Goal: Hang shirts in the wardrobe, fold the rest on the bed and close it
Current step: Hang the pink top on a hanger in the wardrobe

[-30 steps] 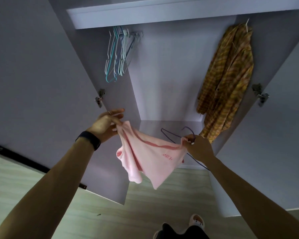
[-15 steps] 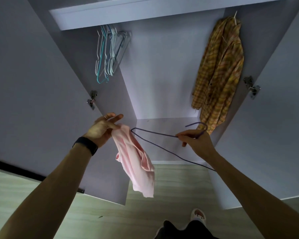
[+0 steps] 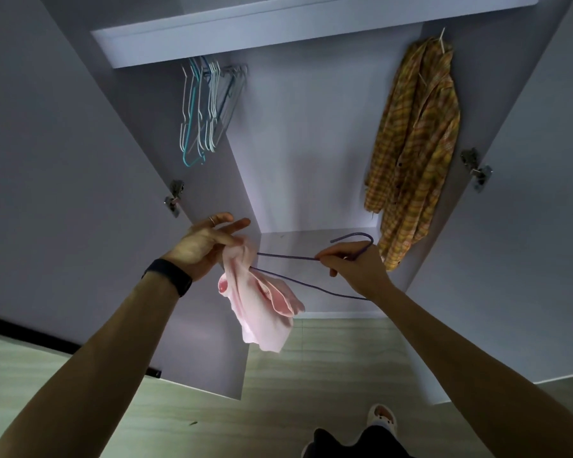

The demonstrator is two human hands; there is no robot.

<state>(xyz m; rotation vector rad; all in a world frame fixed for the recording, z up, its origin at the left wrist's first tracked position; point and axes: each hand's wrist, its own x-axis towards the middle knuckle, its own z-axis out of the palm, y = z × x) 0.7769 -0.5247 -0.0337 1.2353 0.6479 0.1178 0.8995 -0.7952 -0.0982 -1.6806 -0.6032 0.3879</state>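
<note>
**Inspector:** Pale wood-look floor (image 3: 311,368) lies before an open wardrobe (image 3: 305,143), both doors (image 3: 63,160) swung wide.

**Clerk:** Contents of the wardrobe?

**Inspector:** On its right side a yellow plaid shirt (image 3: 414,153) hangs full length. On its left side, under the shelf (image 3: 278,31), hangs a bunch of empty wire hangers (image 3: 202,114), white and teal.

**Clerk:** And the item in work?

**Inspector:** A pink shirt (image 3: 262,309) hangs bunched in front of the wardrobe's lower opening, off the floor. A purple wire hanger (image 3: 288,256) lies roughly level beside it, one shoulder tip meeting the fabric.

**Clerk:** Grip?

**Inspector:** Left hand (image 3: 202,246) pinches the top of the pink shirt between thumb and fingers, forefinger straight out. Right hand (image 3: 358,269) has its fingers curled round the hanger's neck, hook toward the wardrobe. Whether the tip is inside the shirt, I cannot tell.

**Clerk:** Minor items?

**Inspector:** Dark wristband (image 3: 167,280) on the left wrist; ring (image 3: 212,221) on that hand.
</note>
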